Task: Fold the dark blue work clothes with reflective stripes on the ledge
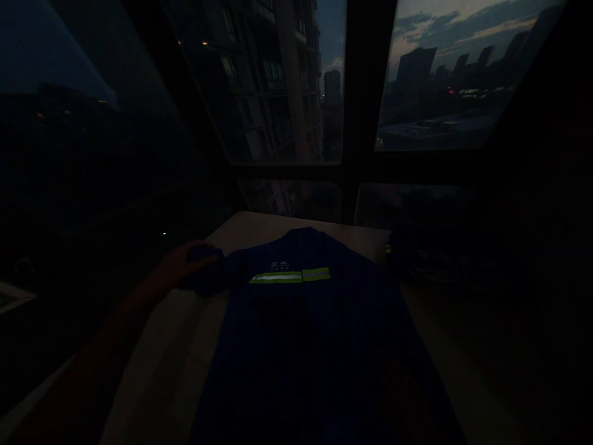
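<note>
A dark blue work jacket (278, 315) lies spread on a pale table, its collar toward the window. Across its chest runs a yellow-green reflective strip (290, 275), with small white print above. At the left, my left hand (192, 259) is closed around the end of the jacket's sleeve, thumb and fingers on either side of the cloth. Over the lower right of the jacket, a faint reddish shape looks like my right hand (401, 383); its fingers are lost in the dark.
Dark folded clothing (435, 262) with pale lettering rests on the right of the table (259, 225). Behind the table stand window panes in dark frames (361, 167), with buildings and dusk sky outside. The room is very dim.
</note>
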The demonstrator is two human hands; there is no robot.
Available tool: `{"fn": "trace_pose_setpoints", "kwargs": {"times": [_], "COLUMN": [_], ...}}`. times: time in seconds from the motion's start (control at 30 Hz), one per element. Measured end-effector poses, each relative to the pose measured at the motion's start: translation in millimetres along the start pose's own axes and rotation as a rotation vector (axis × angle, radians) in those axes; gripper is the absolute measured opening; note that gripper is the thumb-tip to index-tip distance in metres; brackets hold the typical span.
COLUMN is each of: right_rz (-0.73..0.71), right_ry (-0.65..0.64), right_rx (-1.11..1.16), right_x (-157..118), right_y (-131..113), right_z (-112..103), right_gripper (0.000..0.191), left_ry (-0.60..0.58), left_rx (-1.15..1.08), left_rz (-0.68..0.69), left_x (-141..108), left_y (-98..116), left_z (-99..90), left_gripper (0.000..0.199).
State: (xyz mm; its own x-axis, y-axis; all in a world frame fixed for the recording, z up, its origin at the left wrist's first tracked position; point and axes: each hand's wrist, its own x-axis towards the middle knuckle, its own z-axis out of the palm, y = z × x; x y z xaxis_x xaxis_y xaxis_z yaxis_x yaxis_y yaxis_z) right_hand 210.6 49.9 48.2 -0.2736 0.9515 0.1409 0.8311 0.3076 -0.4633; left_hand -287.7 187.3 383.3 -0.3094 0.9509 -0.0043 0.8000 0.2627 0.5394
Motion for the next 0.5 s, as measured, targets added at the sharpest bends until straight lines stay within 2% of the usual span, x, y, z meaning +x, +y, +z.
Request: {"fn": "trace_pose_setpoints", "kwargs": {"times": [0.03, 0.07, 0.13, 0.2, 0.27, 0.33, 0.4, 0.47, 0.5], "right_rz": [0.007, 0.015, 0.029, 0.043, 0.046, 0.068, 0.152, 0.271, 0.312], "right_ry": [0.011, 0.019, 0.028, 0.025, 0.017, -0.013, -0.099, -0.248, -0.295], "right_rx": [0.001, 0.005, 0.019, 0.044, 0.063, 0.150, 0.433, 0.869, 0.991], "right_x": [0.9, 1.9, 3.4, 5.2, 10.2, 21.6, 41.0, 65.9, 78.7], "right_y": [-1.6, -2.7, -3.5, -5.2, -13.6, -33.3, -64.0, -98.3, -113.6], "right_z": [-0.2, 0.1, 2.0, 4.5, 6.9, 8.9, 11.4, 15.5, 18.2], "right_gripper": [0.037, 0.038, 0.040, 0.043, 0.043, 0.045, 0.052, 0.062, 0.065], "left_ry": [-0.069, -0.081, 0.024, 0.104, 0.119, 0.068, -0.038, -0.172, -0.239], "left_rx": [-0.040, -0.051, -0.136, -0.183, -0.239, -0.242, -0.215, -0.203, -0.217], "left_rz": [-0.022, -0.051, -0.015, -0.068, -0.133, -0.126, -0.075, -0.006, 0.023], "left_x": [-14.3, -29.5, -62.4, -96.9, -129.8, -157.7, -178.5, -191.9, -195.8], "left_y": [3.8, 6.2, 7.0, 4.8, 3.4, 5.8, 11.5, 16.2, 16.5], "left_z": [17.8, 37.4, 81.5, 129.1, 174.5, 212.9, 241.6, 260.8, 266.9], "left_gripper": [0.069, 0.067, 0.060, 0.059, 0.061, 0.059, 0.056, 0.054, 0.055]}}
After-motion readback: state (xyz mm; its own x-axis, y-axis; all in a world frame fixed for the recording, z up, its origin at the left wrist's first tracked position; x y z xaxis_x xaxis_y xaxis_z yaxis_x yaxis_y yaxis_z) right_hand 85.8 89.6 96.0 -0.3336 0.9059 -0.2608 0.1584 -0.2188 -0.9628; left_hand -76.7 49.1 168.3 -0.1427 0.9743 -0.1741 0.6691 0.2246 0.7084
